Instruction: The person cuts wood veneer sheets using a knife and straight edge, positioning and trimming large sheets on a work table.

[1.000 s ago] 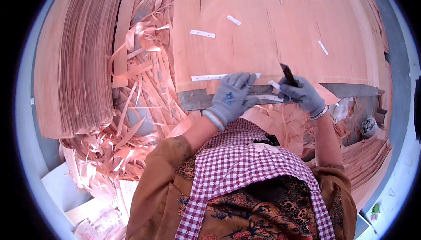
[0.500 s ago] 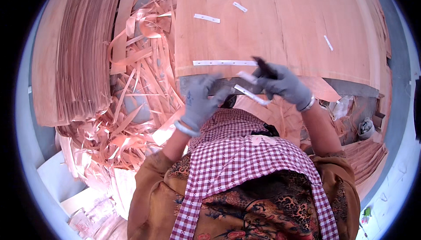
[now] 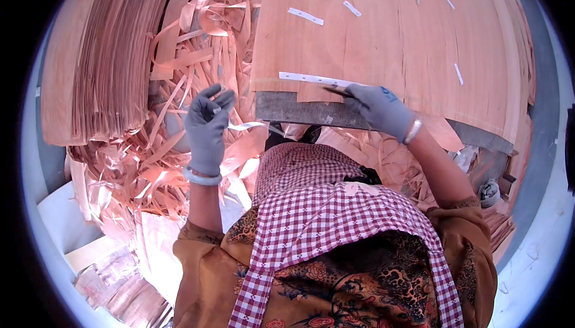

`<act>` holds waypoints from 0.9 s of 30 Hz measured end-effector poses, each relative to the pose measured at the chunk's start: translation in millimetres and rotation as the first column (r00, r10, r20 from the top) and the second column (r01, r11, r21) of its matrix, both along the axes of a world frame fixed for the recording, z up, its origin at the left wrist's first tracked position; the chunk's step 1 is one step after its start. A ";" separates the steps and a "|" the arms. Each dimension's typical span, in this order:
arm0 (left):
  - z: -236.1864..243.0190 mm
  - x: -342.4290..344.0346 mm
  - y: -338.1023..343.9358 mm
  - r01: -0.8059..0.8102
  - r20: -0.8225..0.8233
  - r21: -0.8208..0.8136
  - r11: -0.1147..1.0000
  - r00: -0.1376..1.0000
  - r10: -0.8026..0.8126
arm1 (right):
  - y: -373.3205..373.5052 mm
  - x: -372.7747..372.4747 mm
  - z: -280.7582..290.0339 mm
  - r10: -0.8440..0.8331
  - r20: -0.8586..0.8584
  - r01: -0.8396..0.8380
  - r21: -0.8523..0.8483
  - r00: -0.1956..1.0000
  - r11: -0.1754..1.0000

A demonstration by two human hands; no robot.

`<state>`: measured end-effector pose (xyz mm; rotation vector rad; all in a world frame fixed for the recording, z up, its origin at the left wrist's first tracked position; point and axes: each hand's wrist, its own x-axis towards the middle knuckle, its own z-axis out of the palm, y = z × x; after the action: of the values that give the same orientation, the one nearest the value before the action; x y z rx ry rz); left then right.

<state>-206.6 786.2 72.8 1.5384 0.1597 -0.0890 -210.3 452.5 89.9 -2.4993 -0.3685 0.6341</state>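
My left hand (image 3: 206,127), in a grey glove, is raised over the veneer scraps with its fingers curled in. A small white bit shows at its fingertips, and a thin white strip (image 3: 247,126) lies beside it; whether the hand holds the strip I cannot tell. My right hand (image 3: 380,109), also gloved, is closed on a dark, narrow, knife-like blade (image 3: 335,91) at the near edge of the veneer sheet (image 3: 359,46). Just beyond the blade, a long white perforated tape strip (image 3: 311,79) lies along that edge.
Shorter white tape pieces (image 3: 305,16) are stuck on the sheet, which has thin dark cracks. A tall veneer stack (image 3: 114,58) stands at left. Tangled veneer ribbons (image 3: 185,88) fill the gap between. A grey table edge (image 3: 299,109) shows below the sheet.
My left hand has moved left, away from the right hand. My right hand has turned, its blade now pointing left at the sheet edge. The tape strip below it is gone from there.
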 end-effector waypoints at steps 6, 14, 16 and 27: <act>-6.5 34.0 -41.2 0.318 0.175 0.645 0.695 0.824 -0.539 | 44.6 25.1 2.8 0.256 -0.062 -0.258 -0.415 0.965 0.872; -47.8 37.7 -78.9 0.259 0.027 0.916 0.306 0.723 -0.691 | 48.0 30.4 -5.4 0.245 -0.167 -0.296 -0.471 0.955 0.831; -52.5 33.8 -77.9 0.255 0.022 0.914 0.315 0.745 -0.666 | 39.9 26.3 -9.9 0.249 -0.124 -0.278 -0.413 0.961 0.867; -52.0 32.9 -81.5 0.258 -0.009 0.922 0.288 0.759 -0.651 | -61.1 -13.3 -8.6 0.142 -0.185 -0.226 -0.590 0.972 0.775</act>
<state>-173.7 704.7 20.7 2.6373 -0.7284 -0.1986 -223.6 391.4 81.3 -3.0293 -0.4131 1.1463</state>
